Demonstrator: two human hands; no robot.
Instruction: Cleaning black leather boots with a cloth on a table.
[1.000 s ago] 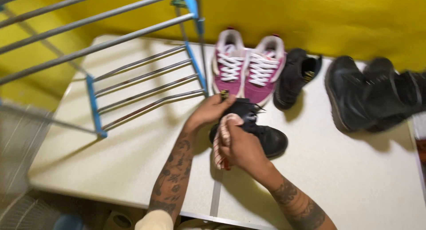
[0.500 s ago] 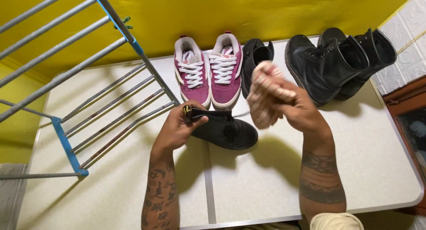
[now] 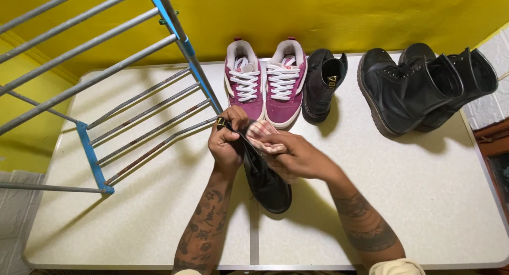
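Head view: black shoe [image 3: 265, 179] gripped at collar by left hand [image 3: 227, 142], just before pink sneakers [image 3: 266, 84]; striped cloth [image 3: 263, 136] clutched in right hand [image 3: 297, 157], pressed on upper. Wiping judged underway; other black shoe [image 3: 322, 84], boots [image 3: 424, 86] beside sneakers untouched.

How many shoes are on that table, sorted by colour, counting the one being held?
Pink sneakers: 2
Black low shoes, one by the sneakers and one held in the left hand as black shoe: 2
Black boots: 2
Total: 6

The right hand presses a striped cloth to it.
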